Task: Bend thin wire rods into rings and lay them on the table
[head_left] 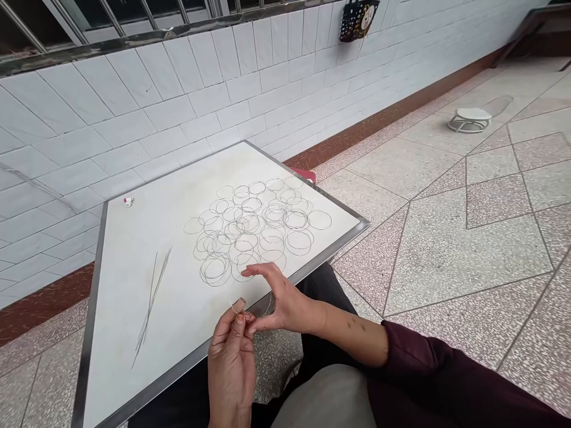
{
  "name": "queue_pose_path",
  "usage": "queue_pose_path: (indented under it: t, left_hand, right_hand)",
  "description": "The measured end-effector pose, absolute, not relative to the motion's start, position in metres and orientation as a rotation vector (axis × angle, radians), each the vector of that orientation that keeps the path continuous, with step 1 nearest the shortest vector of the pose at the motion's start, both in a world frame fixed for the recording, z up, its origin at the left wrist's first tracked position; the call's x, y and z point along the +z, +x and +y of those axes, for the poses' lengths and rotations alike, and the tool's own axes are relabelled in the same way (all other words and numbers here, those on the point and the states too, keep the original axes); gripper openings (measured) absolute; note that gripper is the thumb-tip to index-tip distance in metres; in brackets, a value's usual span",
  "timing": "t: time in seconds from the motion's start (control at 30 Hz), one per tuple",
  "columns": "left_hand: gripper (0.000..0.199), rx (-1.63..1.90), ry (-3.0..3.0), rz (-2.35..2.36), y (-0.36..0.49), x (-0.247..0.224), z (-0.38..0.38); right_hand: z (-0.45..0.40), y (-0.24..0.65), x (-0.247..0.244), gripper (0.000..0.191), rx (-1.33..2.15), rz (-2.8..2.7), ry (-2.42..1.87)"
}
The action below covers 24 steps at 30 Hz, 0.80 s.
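My left hand (232, 362) is at the table's near edge, thumb and fingertips pinched on a thin wire (268, 306) bent into a curve. My right hand (288, 300) is just to the right, its thumb and fingers spread wide in a C shape around the curved wire. The right thumb tip is close to the left fingertips; whether they touch is hard to tell. Beyond the hands, many thin wire rings (247, 242) lie overlapping on the white table (178, 178). Several straight wires (154, 291) lie crossed on the left of the table.
A small white and red item (128, 202) lies at the table's far left corner. A tiled wall (187, 89) runs behind the table. Something red (306, 174) shows past the far edge. A low stool (470, 117) stands on the floor; a black basket (358, 21) hangs on the wall.
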<state>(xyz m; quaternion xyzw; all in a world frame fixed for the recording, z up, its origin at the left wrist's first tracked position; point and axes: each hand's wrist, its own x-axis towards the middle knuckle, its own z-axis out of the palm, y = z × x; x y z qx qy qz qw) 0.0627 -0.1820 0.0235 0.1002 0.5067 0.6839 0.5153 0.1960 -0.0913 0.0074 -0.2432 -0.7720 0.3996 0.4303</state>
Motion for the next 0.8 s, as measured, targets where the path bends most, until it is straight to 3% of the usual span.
queue_pose_path:
  t: [0.33,0.5,0.57,0.67,0.8]
  left_hand:
    - [0.031,1.712,0.310,1.236,0.066,0.023,-0.179]
    - [0.031,1.716,0.294,1.227,0.065,0.023,-0.180]
    - [0.033,1.720,0.299,1.228,0.066,0.024,-0.181]
    - [0.034,1.718,0.304,1.223,0.068,0.027,-0.182]
    - [0.036,1.716,0.247,1.245,0.070,0.030,-0.182]
  right_hand:
    - [-0.096,0.194,0.006,0.089,0.851,-1.985,-0.584]
    - [-0.099,0.194,0.007,0.102,0.555,-1.969,-0.609]
    - [-0.101,0.195,0.011,0.091,0.356,-1.944,-0.576]
    - [-0.105,0.198,0.016,0.056,0.177,-1.928,-0.499]
    - [-0.108,0.197,0.017,0.021,0.353,-1.985,-0.525]
